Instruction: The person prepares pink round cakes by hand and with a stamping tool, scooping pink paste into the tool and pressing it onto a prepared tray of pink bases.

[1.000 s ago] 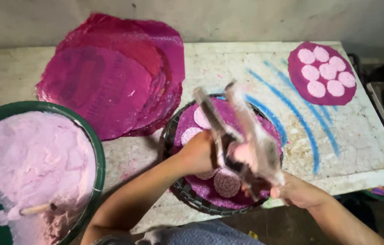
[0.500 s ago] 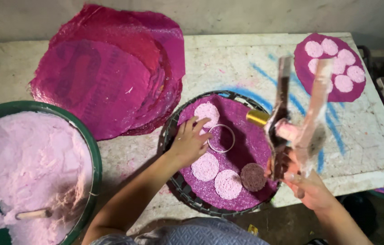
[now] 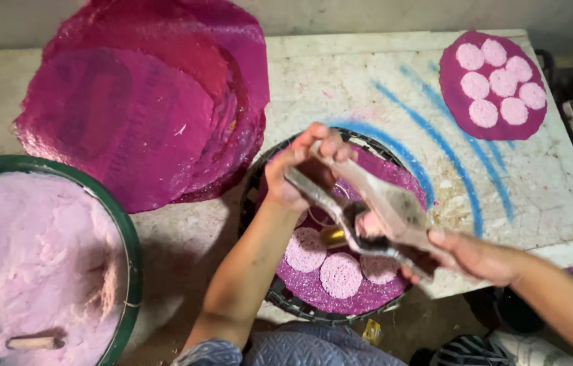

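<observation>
I see a hinged metal press (image 3: 368, 210) held over the round dark tray (image 3: 280, 298), both hands on it: my left hand (image 3: 300, 169) curled around its upper ends, my right hand (image 3: 476, 254) gripping its lower end, fingers wrapped tight. The tray carries a magenta mesh sheet (image 3: 368, 298) with pale pink discs (image 3: 341, 274). To the left, a green tub (image 3: 131, 251) holds pink batter. Far right, another sheet (image 3: 456, 112) bears seven discs. A stack of magenta sheets (image 3: 137, 102) lies beyond.
</observation>
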